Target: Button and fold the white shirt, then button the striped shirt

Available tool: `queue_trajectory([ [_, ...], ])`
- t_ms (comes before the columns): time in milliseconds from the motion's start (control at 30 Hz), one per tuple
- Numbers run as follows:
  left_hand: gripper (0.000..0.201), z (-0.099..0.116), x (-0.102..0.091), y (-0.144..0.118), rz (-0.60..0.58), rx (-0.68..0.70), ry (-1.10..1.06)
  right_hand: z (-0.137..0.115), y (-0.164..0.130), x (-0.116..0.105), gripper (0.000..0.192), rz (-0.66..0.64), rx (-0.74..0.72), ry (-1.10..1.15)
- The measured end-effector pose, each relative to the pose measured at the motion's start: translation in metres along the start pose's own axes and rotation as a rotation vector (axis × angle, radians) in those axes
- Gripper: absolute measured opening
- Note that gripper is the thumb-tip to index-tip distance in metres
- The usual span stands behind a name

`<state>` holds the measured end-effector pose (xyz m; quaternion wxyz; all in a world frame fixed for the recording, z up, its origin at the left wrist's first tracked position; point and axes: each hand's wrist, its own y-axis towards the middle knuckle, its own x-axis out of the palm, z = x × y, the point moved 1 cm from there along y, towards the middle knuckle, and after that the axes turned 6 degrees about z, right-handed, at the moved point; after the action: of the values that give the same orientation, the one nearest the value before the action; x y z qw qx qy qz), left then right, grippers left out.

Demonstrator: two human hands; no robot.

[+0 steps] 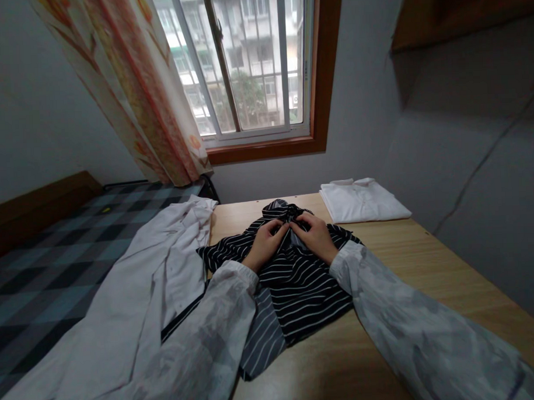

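Note:
A black shirt with thin white stripes (305, 286) lies spread and rumpled on the wooden table (427, 276). Near its bunched upper end, my left hand (267, 242) pinches the fabric between thumb and fingers. Close beside it, my right hand (315, 236) also grips the shirt, the two thumbs nearly meeting. What exactly lies between the fingertips is too small to make out. One lower corner of the shirt is turned over, showing its greyer inner side.
A folded white shirt (363, 201) sits at the table's far right corner. White garments (134, 280) lie along the left side, over a bed with a checked cover (42, 272). Beyond the table are a window (254, 78) and a flowered curtain (145, 93).

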<state>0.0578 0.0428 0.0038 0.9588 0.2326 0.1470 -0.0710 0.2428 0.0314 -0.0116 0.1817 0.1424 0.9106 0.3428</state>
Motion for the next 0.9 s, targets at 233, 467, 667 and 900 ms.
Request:
queue_trajectory([
  [233,0.038,-0.0043,-0.002,0.0017,0.098,-0.01,-0.01,-0.0011,-0.0008,0.0002,0.037,-0.028,0.103,0.025],
  [467,0.028,-0.0064,-0.0016,0.0011,0.198,0.001,-0.007,-0.006,-0.001,-0.0026,0.051,0.009,0.086,0.037],
  [667,0.028,-0.0038,-0.0015,0.0004,0.161,0.018,-0.01,-0.002,-0.0041,-0.0001,0.037,0.012,0.219,0.178],
  [900,0.029,-0.0044,-0.0019,0.0012,0.17,0.016,-0.034,-0.0043,-0.0028,-0.0025,0.049,-0.009,0.131,0.07],
])
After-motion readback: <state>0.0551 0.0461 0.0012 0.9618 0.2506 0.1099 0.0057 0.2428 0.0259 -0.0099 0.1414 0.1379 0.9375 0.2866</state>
